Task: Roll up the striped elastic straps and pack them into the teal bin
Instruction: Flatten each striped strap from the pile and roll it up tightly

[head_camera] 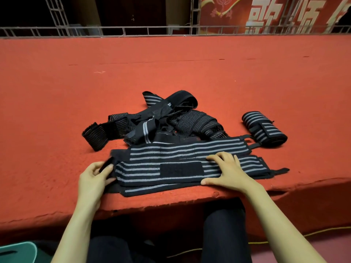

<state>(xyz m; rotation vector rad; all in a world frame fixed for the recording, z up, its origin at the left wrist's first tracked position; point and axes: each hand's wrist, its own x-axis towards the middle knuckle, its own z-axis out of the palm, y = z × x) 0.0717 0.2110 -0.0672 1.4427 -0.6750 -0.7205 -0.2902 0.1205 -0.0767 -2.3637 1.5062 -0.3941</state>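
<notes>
The left hand (93, 179) curls its thumb and fingers round the black end tab (106, 164) of a flat strap (144, 172), pinching it at the strap's left end, most likely to start the first turn of the roll from there. The right hand (228, 172) lies open on the same strap, fingers spread and pressed flat, the thumb along the near edge; this looks meant to keep the elastic stretched out and straight so it winds evenly. Between the two sets of fingers sits the strap's black fastening patch (181, 168), facing up. Just beyond the right fingertips a second strap (180, 149) lies flat and parallel, and past that a tangled pile (171, 120) of straps waits unrolled. One rolled strap (265, 128) rests well to the right of the right fingers, on the red carpeted ledge (171, 63). The teal bin (17, 251) is down below the left wrist, off the ledge, only its corner showing; whether anything is in it cannot be told. By my judgement the task is early, with most straps unrolled
</notes>
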